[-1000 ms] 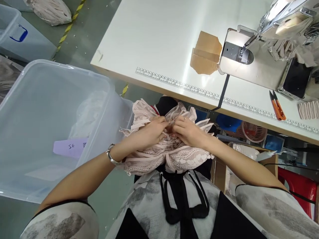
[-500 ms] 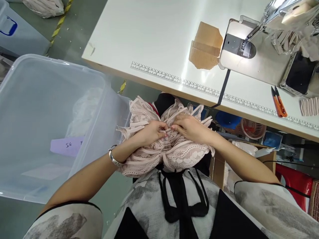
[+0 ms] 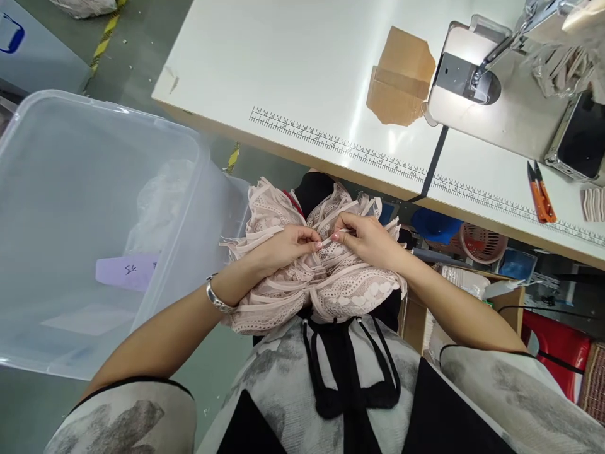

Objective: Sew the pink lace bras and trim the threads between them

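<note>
A bundle of pale pink lace bras [image 3: 350, 293] lies across my lap, with several thin fabric strips sticking out at its sides. Over the middle of the bundle, my left hand [image 3: 290, 244] is closed in a pinch on the pink lace fabric. Just to its right, my right hand [image 3: 363, 238] pinches the same fabric between thumb and forefinger. The fingertips of both hands are close together, with a narrow pink strip between them. What lies under my palms is hidden.
A big clear plastic bin [image 3: 94, 221] with a purple paper [image 3: 123, 272] inside stands at my left. Ahead is a white table [image 3: 283, 57] with a printed ruler, torn cardboard [image 3: 401, 79], a sewing machine [image 3: 472, 82] and orange thread snips [image 3: 541, 195]. A pink basket [image 3: 482, 243] sits underneath.
My fingertips have drawn slightly apart along the pink strip, the right hand rising a little. The view has shifted slightly, so the table items appear farther right. The bundle stays on my lap.
</note>
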`<move>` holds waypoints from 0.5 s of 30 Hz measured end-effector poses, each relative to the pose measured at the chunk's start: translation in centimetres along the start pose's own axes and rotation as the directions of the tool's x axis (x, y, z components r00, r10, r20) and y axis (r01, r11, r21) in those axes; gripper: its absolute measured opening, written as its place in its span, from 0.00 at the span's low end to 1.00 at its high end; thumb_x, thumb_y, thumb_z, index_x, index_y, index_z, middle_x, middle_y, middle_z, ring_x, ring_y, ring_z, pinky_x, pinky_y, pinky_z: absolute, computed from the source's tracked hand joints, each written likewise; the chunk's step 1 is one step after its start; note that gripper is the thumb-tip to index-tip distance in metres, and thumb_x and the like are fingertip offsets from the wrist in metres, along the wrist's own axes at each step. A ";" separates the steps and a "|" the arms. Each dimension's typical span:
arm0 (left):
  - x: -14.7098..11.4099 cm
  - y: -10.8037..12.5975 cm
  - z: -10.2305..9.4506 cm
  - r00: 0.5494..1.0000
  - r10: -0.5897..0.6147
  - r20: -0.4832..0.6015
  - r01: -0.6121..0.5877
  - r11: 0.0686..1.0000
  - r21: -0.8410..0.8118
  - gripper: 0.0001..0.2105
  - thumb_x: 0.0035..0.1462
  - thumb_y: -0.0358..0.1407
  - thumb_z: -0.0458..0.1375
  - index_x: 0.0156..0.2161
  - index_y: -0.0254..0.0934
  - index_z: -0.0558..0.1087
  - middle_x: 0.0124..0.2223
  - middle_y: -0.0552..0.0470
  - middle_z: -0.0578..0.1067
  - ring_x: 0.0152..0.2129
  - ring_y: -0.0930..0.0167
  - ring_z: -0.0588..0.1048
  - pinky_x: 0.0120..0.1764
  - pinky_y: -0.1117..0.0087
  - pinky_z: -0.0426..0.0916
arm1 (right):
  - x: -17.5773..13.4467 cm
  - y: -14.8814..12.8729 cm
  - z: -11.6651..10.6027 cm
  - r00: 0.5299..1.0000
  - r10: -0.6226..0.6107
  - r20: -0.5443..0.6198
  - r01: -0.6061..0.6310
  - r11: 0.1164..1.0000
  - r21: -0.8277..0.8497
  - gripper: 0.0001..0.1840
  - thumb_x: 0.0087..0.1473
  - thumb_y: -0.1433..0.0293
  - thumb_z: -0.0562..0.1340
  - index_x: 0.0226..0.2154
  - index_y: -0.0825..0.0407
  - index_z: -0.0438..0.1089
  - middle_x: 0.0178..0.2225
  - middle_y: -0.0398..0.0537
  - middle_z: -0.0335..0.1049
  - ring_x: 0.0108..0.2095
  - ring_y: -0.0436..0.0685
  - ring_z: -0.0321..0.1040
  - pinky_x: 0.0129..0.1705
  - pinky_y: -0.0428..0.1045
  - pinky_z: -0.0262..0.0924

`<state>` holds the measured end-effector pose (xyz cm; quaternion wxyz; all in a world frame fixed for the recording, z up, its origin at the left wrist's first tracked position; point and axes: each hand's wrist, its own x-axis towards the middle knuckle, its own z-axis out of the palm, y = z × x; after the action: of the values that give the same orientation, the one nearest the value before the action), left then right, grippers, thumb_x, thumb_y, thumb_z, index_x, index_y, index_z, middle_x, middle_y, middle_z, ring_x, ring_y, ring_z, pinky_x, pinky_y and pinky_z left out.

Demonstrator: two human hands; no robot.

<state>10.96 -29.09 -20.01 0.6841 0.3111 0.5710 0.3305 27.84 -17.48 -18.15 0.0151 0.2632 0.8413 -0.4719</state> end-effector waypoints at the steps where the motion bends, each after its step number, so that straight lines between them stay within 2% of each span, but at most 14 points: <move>1: 0.0 0.1 0.1 1.000 -0.008 -0.007 0.007 1.000 -0.005 0.12 0.49 0.42 0.63 0.30 0.34 0.72 0.24 0.57 0.68 0.21 0.75 0.68 0.26 0.74 0.61 | -0.1 0.0 0.0 1.000 0.004 -0.005 -0.004 1.000 0.006 0.10 0.59 0.65 0.57 0.28 0.53 0.63 0.22 0.40 0.64 0.24 0.50 0.58 0.30 0.46 0.49; 5: 0.0 0.1 0.8 1.000 -0.012 -0.027 0.011 0.998 -0.060 0.12 0.43 0.39 0.67 0.27 0.34 0.70 0.24 0.58 0.68 0.21 0.76 0.68 0.28 0.73 0.64 | -0.3 0.0 0.2 1.000 0.015 -0.023 -0.014 1.000 0.025 0.10 0.59 0.65 0.56 0.28 0.53 0.63 0.25 0.42 0.66 0.27 0.51 0.60 0.31 0.47 0.50; 8: 0.1 -0.2 1.1 0.996 0.018 -0.085 -0.020 0.999 -0.030 0.12 0.39 0.33 0.67 0.26 0.34 0.68 0.24 0.58 0.67 0.23 0.77 0.66 0.28 0.75 0.63 | -0.2 0.2 0.2 0.999 0.030 -0.029 -0.030 0.999 0.020 0.10 0.58 0.66 0.57 0.28 0.53 0.63 0.25 0.42 0.66 0.27 0.51 0.60 0.32 0.47 0.51; 15: 0.2 -0.4 1.3 0.995 0.015 -0.101 -0.018 0.999 -0.028 0.11 0.38 0.32 0.66 0.24 0.34 0.66 0.23 0.58 0.67 0.22 0.76 0.66 0.27 0.75 0.62 | 0.0 0.4 0.4 0.999 0.044 -0.029 -0.043 0.999 0.017 0.09 0.58 0.66 0.58 0.29 0.53 0.64 0.25 0.42 0.66 0.28 0.51 0.61 0.32 0.47 0.51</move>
<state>12.27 -29.17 -20.26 0.6561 0.2889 0.5973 0.3595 27.95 -17.62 -18.69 0.0110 0.2884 0.8317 -0.4744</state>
